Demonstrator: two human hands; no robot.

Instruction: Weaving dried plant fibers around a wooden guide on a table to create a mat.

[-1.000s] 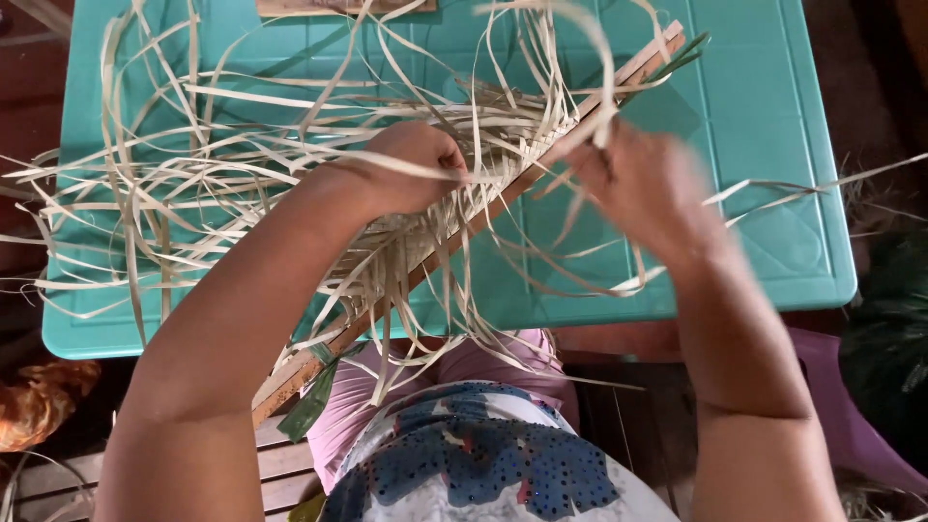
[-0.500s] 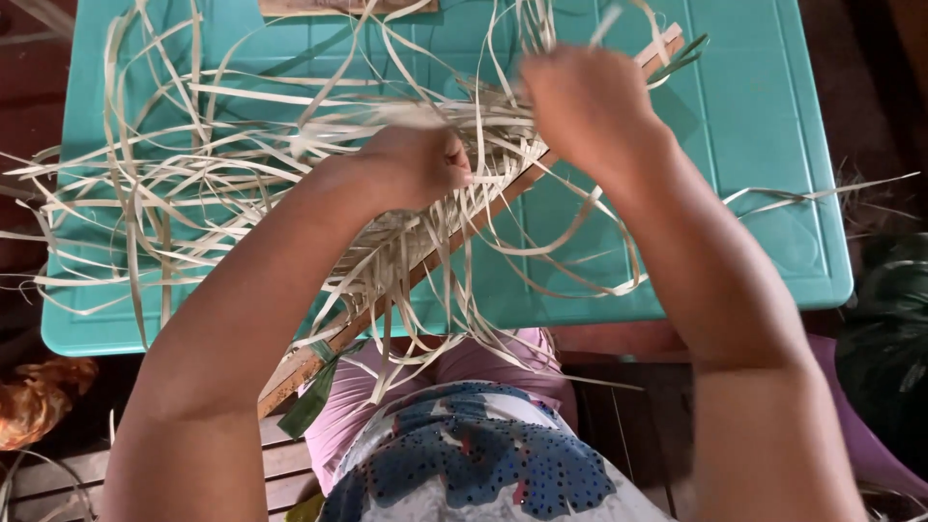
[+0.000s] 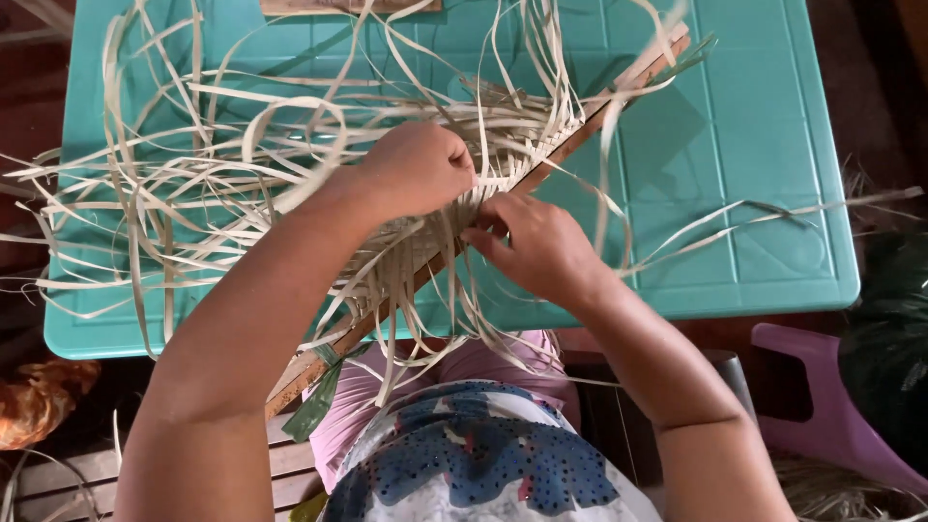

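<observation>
My left hand [image 3: 418, 166] sits near the middle of the frame, fingers curled into a loose fist and pressed down on the woven strips [image 3: 406, 242]. My right hand [image 3: 536, 246] is just below and right of it, fingertips pinching a pale strip at the weave's edge. The weave lies along a wooden stick [image 3: 580, 130] running diagonally across the teal table [image 3: 754, 145], with loose strips fanning toward the upper left.

Strip ends [image 3: 541, 19] cut off; fingertips hidden.
</observation>
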